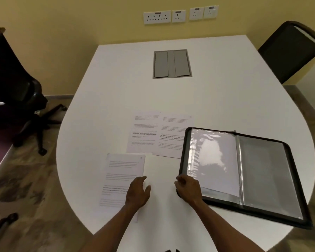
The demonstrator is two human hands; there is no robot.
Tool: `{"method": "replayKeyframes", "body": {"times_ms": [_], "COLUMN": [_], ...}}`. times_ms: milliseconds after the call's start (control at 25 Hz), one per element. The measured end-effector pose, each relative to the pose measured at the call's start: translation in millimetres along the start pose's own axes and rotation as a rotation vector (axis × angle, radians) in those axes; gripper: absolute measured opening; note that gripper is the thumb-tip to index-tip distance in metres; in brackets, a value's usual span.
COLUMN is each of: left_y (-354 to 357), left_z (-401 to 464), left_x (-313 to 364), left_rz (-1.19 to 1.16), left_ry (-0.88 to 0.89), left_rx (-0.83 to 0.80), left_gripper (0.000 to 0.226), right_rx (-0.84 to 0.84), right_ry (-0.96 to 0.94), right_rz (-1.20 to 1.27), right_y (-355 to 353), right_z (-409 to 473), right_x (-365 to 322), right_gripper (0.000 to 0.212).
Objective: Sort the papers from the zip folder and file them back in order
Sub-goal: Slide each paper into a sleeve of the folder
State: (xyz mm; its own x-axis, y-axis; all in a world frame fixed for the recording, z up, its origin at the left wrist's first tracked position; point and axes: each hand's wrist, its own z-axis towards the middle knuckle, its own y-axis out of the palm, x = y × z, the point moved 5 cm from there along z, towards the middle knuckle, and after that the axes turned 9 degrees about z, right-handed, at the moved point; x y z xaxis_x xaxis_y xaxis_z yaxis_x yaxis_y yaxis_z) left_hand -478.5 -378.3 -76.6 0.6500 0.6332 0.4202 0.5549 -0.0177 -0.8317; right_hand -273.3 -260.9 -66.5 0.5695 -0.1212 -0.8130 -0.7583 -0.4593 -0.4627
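A black zip folder (296,180) lies open at the right of the white table (216,99), showing clear plastic sleeves; a white sheet (218,160) sits in its left sleeve. Three printed papers lie on the table: one near me at the left (122,171), and two side by side farther off, the left one (144,133) and the right one (173,137), whose corner the folder covers. My left hand (137,192) rests flat on the near paper's right edge, fingers relaxed. My right hand (188,188) lies over the folder's near-left corner with fingers curled; what it grips is unclear.
A grey cable hatch (172,63) is set into the table's far middle. A black office chair (16,99) stands at the left and a dark chair (291,50) at the far right. Wall sockets (180,15) line the yellow wall.
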Motion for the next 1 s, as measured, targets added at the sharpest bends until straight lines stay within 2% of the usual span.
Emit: {"method": "replayKeyframes", "body": {"times_ms": [120,200,400,560,640,760,880,1000], "left_y": [-19.6,-35.5,-76.8,-84.6,-81.2,-82.6,-85.9,-92.8], "left_z": [20.1,41.9,125.8,190.1,210.1,224.4,232.4,243.5], "left_x": [-29.1,-44.5,-51.4,-45.6,-43.7,-39.6,-36.5,-43.5], "left_rz": [-0.019,-0.030,0.003,0.053,0.076,0.051,-0.147,-0.357], "left_ry": [-0.028,-0.012,0.062,0.085,0.031,-0.097,-0.193,-0.366], "left_rx": [0.033,0.048,0.067,0.006,-0.050,-0.038,0.025,0.040], "left_gripper": [0.048,0.047,0.047,0.053,0.058,0.064,0.070,0.084], "right_rx": [-0.056,-0.119,-0.278,-0.329,-0.364,-0.382,-0.349,-0.358], "right_ry": [-0.030,-0.055,-0.150,-0.184,-0.142,-0.099,-0.139,-0.161], "right_rz": [0.012,-0.074,-0.493,-0.757,-0.802,-0.833,-0.793,-0.783], "right_y": [37.5,63.9,121.2,148.1,158.4,171.8,184.8,194.5], "right_z": [4.6,14.1,68.0,115.6,131.8,145.1,148.0,150.7], "right_x": [-21.1,-37.7,-82.9,-110.4,-113.4,-113.6,-119.1,-125.2], "right_gripper": [0.023,0.034,0.067,0.072,0.072,0.072,0.068,0.065]}}
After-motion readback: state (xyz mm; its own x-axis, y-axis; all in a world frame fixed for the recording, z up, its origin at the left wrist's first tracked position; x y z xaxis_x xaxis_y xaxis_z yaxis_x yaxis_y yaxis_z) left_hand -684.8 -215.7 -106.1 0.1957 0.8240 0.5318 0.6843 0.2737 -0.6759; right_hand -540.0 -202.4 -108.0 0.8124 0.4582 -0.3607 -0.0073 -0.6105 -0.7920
